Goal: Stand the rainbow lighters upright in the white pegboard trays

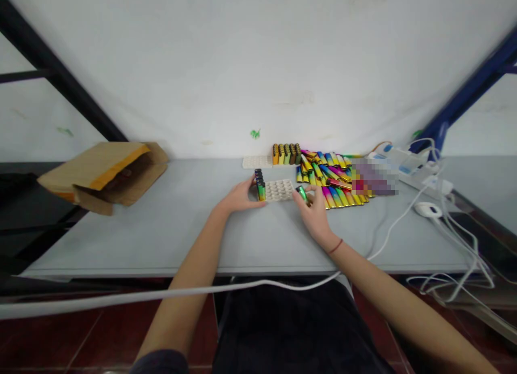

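- Green lighter [302, 193]: it is tilted, its dark end up, near the right end of the white tray [279, 191].
- My right hand [317, 212] is closed around this lighter, pinching it between thumb and curled fingers.
- My left hand [241, 195] is spread in a wide curve at the tray's left end, beside the row of upright lighters [260, 187]; the thumb lies at the near corner.
- Both my forearms reach forward over the table's front edge [258, 270] and come inward, the wrists low.
- Between my wrists there is bare grey tabletop [262, 234].
- Behind the tray stands a filled block of lighters [286, 154], near the wall [202, 67].
- A pile of lighters [327, 172] borders my right hand.
- A white cable [262, 284] crosses my left forearm.
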Motion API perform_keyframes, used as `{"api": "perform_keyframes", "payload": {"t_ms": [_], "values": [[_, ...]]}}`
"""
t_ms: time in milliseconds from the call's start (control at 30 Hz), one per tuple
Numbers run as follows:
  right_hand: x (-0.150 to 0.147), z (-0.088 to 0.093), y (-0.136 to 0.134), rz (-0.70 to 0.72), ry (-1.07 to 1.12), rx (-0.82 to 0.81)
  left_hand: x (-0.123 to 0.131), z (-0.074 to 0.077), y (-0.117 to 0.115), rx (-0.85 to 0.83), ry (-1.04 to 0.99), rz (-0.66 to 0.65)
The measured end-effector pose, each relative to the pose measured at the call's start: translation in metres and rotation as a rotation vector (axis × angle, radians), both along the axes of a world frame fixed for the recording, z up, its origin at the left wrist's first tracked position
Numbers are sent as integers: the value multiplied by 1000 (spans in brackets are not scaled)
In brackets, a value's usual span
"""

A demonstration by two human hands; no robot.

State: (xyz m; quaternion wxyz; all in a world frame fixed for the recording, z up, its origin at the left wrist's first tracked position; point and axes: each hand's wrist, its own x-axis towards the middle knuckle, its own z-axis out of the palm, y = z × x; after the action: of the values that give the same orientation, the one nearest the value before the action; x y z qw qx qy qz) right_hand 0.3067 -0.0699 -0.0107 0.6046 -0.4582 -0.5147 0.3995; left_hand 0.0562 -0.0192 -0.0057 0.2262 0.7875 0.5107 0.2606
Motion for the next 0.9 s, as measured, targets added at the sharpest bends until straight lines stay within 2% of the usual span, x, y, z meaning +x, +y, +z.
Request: {"api": "perform_keyframes", "payload": {"t_ms": [67, 133, 300, 500, 733, 900], "values": [[9, -4, -9, 6, -108, 62, -1, 0, 0, 0, -12, -10], [13, -7, -12, 18, -127, 56, -1, 0, 1, 0, -12, -12], [7, -5, -5, 64, 31, -36, -2, -1, 2, -11, -7, -5], [4, 6, 4, 72, 185, -295, -2, 1, 2, -13, 22, 4], [0, 19, 4, 4, 317, -440, -2, 1, 3, -5, 19, 5], [-1, 24, 4, -33, 343, -464, -2, 1, 3, -10, 29, 4]]}}
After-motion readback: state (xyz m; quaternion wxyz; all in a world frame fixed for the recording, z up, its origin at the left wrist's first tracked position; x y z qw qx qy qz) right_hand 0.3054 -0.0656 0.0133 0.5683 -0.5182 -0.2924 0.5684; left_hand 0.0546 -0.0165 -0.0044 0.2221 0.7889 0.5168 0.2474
